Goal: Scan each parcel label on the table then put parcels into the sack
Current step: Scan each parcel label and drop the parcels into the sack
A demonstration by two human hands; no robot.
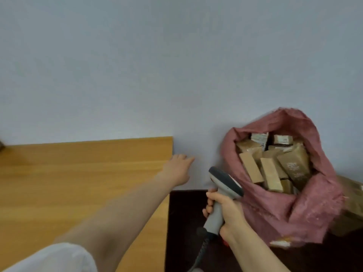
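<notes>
A pink woven sack (310, 211) stands open at the right, against the wall, holding several brown parcels (271, 173) with labels. My right hand (224, 211) grips the handle of a grey barcode scanner (224, 185), its head just left of the sack's mouth. My left hand (178, 168) reaches out past the far right corner of the wooden table (78, 183), fingers straight and holding nothing. No parcel shows on the visible part of the table.
A dark surface (186, 232) lies below the table's right edge, under the scanner and sack. A cardboard box (353, 199) sits behind the sack at the far right. The scanner's coiled cable (202, 250) hangs down. A pale wall fills the upper view.
</notes>
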